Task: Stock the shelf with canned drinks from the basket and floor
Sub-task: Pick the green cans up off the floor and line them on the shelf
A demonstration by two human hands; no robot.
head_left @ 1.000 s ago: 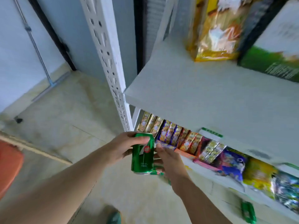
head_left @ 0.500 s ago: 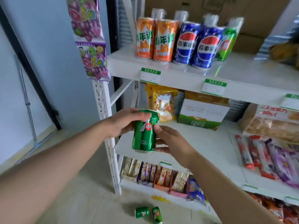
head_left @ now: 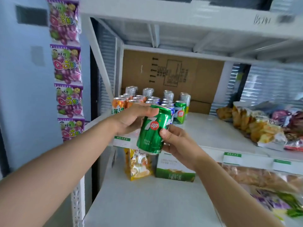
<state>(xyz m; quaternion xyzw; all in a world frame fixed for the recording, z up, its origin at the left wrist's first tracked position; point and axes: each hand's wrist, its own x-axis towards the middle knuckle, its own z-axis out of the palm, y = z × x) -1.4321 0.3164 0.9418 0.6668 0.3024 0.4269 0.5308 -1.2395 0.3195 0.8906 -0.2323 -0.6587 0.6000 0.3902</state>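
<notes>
Gripping a tilted green 7up can [head_left: 151, 133] at mid-frame, left hand [head_left: 131, 118] curled over its top, right hand [head_left: 178, 145] clasping its lower side; best righted, then set on the shelf [head_left: 213, 128] beside the standing green can [head_left: 180, 113].

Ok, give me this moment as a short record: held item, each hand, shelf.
held item: green aluminium 7up can, tilted, not yet shelved
left: left hand grips the can's top
right: right hand holds its lower side
shelf: white metal shelf, orange, blue and green cans standing at its left end
behind cans: brown cardboard box
</notes>
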